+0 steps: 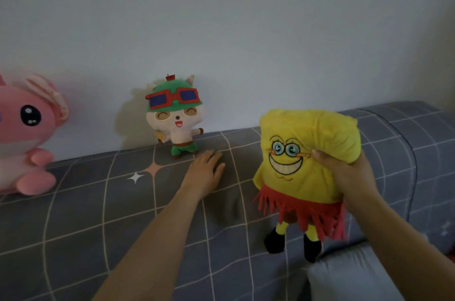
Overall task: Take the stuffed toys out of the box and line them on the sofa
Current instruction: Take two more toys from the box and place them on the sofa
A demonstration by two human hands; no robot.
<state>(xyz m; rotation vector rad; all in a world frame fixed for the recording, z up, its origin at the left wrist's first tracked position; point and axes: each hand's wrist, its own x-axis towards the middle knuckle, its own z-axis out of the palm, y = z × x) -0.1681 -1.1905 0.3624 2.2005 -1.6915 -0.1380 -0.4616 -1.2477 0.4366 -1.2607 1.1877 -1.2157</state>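
Gripping the yellow toy (pixel 305 152), the right hand (pixel 344 172) hovers; flat left hand (pixel 204 172) presses the sofa (pixel 98 214).

1. Dim, flat indoor light with a cool grey-blue cast.
2. The hatted toy (pixel 175 115) throws a soft shadow on the wall (pixel 221 17) toward nine o'clock, so light arrives from three o'clock.
3. No glare.
4. Slightly soft, grainy detail; wide-angle bending toward the edges curves the sofa (pixel 98 214) lines.

yellow toy (pixel 307 152): fuzzy plush, felt skirt | sofa (pixel 98 214): smooth matt woven cover | wall (pixel 221 17): matt paint
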